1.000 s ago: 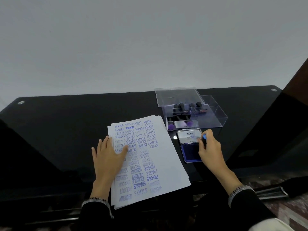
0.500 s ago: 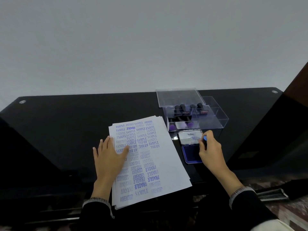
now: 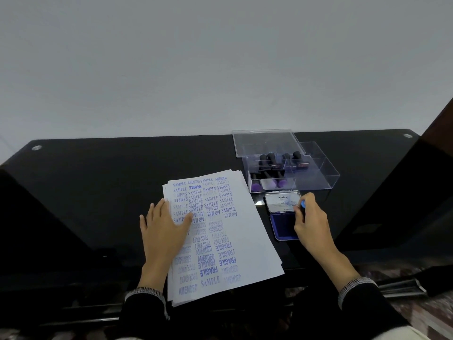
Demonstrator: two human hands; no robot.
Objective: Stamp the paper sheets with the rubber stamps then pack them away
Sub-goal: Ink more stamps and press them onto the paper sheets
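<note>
Barely shifted since a second ago, right hand (image 3: 312, 223) grips a blue-topped stamp (image 3: 303, 204) over the ink pad (image 3: 284, 225) while left hand (image 3: 164, 228) lies flat on the paper sheets (image 3: 242, 241).

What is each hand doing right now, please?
Left hand: open, flat on the paper sheets.
Right hand: gripping a rubber stamp over the ink pad.
</note>
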